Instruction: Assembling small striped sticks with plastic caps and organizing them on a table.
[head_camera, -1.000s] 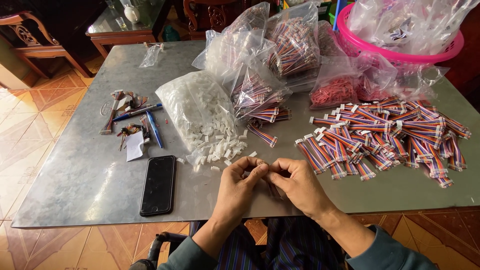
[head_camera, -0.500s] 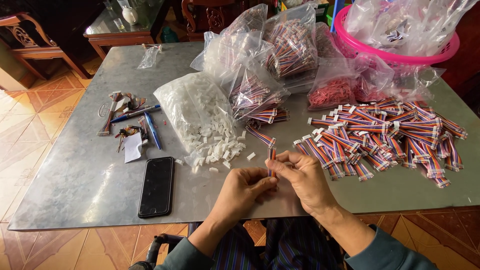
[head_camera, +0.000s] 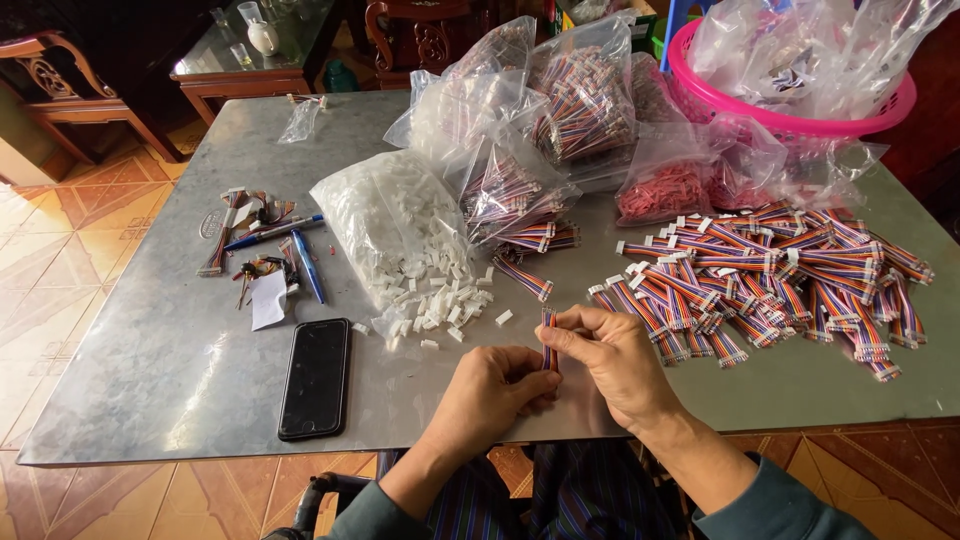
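Note:
My right hand (head_camera: 615, 365) pinches a short multicoloured ribbon cable (head_camera: 548, 336) and holds it upright near the table's front edge. My left hand (head_camera: 495, 390) is curled against the cable's lower end, fingertips closed on it. Just beyond the hands lie several small white plastic connectors (head_camera: 440, 300), spilled from an open clear bag (head_camera: 385, 225). To the right spreads a pile of finished ribbon cables with white ends (head_camera: 770, 280).
The grey metal table (head_camera: 150, 350) carries a black phone (head_camera: 316, 377), blue pens (head_camera: 307, 265) and cable scraps at the left. Clear bags of cables (head_camera: 585, 100) and a bag of red parts (head_camera: 665, 190) stand behind, with a pink basket (head_camera: 800, 120) at the back right.
The hands have shifted slightly to the right and lifted the cable upright between them. Everything else on the table is as before.

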